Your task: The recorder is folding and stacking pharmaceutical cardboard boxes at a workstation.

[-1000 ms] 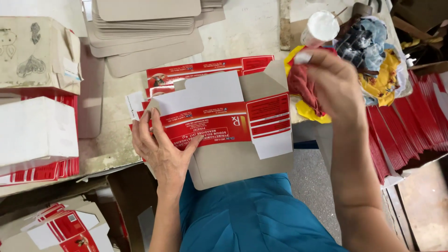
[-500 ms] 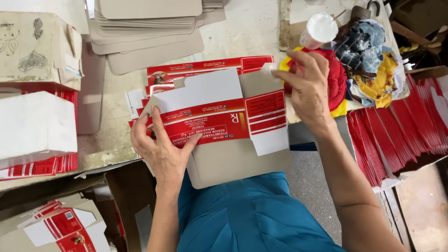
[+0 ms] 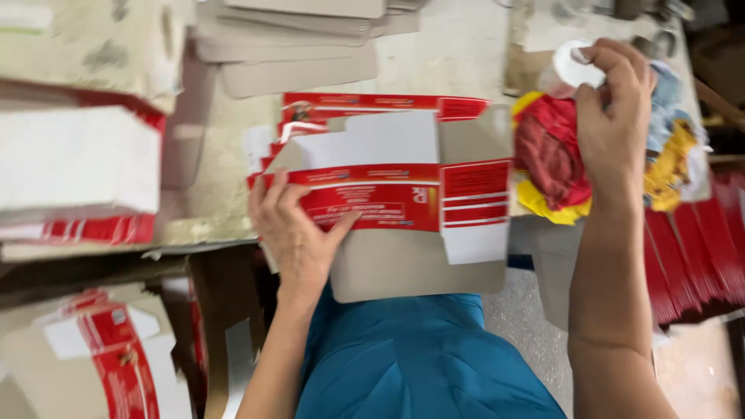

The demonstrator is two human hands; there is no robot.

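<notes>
A flat, unfolded red and white carton (image 3: 388, 182) lies on a grey cardboard sheet (image 3: 419, 268) at the table's near edge. My left hand (image 3: 291, 229) presses flat on the carton's left end, fingers spread. My right hand (image 3: 613, 116) is up at the right, fingers curled around a small white round container (image 3: 570, 70). It hovers over a bundle of red, yellow and blue cloth (image 3: 555, 159).
Grey cardboard sheets (image 3: 295, 46) are stacked at the back. White and red folded boxes (image 3: 74, 167) pile up at the left. More flat cartons (image 3: 101, 357) lie lower left, and red carton blanks (image 3: 691, 256) stand in a row at the right.
My right hand has swung from the carton's right flap back to the white container above the cloth bundle. The left hand stays pressed on the carton.
</notes>
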